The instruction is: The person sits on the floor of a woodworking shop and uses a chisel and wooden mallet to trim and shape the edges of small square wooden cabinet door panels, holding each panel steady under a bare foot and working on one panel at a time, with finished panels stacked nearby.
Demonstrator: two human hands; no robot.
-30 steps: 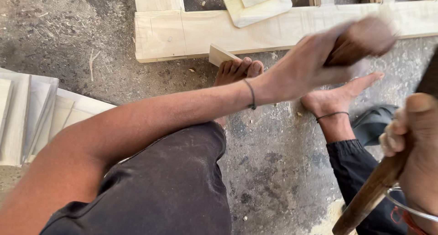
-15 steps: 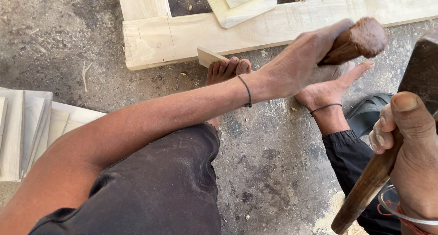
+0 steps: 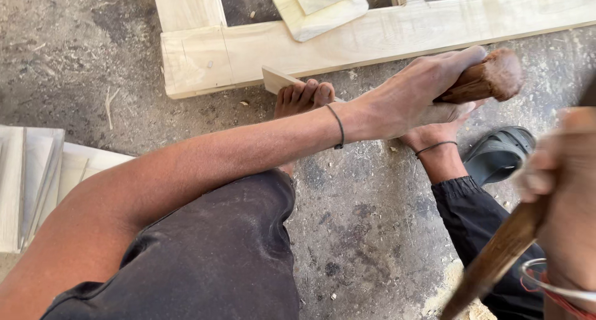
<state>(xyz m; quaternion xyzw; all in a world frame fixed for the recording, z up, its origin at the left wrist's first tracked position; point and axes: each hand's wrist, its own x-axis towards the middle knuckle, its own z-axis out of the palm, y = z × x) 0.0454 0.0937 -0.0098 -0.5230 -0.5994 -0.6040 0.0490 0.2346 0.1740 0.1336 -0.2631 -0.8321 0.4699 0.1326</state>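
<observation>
The pale wooden frame point(image 3: 372, 37) lies on the grey concrete floor point(image 3: 74, 59) with its corner joint already assembled; any further progress cannot be judged from this view. The left hand point(image 3: 413, 96) is wrapped fully around a reddish-brown wooden tool handle point(image 3: 487, 78), held just beside the frame's near rail. The right hand point(image 3: 568, 196), blurred, is closed on a brown wooden hammer shaft point(image 3: 496, 258) at lower right. A small wedge-shaped offcut point(image 3: 279, 79) rests beside the bare toes point(image 3: 304, 95).
</observation>
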